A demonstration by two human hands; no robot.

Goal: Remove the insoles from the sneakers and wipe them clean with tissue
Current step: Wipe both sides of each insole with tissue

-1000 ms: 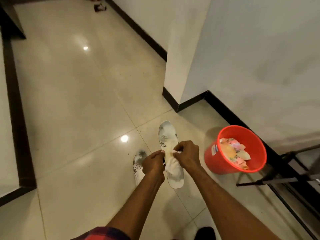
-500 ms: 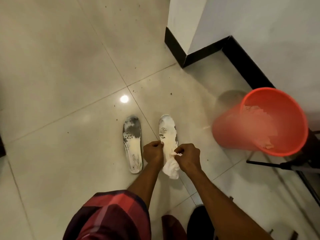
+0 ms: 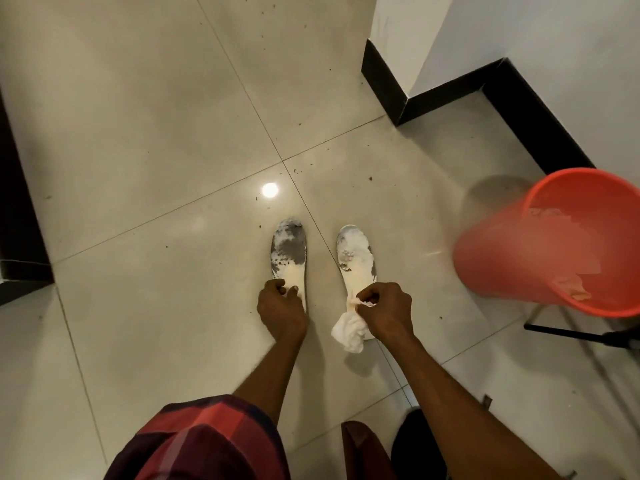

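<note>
Left insole (image 3: 289,254) and right insole (image 3: 355,258) lie on the floor (image 3: 138,168). My left hand (image 3: 280,308) grips the left one's near end; my right hand (image 3: 386,313) pinches the tissue (image 3: 348,330). I'd wipe firmly toward its grimy toe.

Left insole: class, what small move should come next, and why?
Probably lift the left insole and bring the tissue to it: the left hand grips its heel end, dark grime covers its toe, and the right hand pinches the tissue.
</note>
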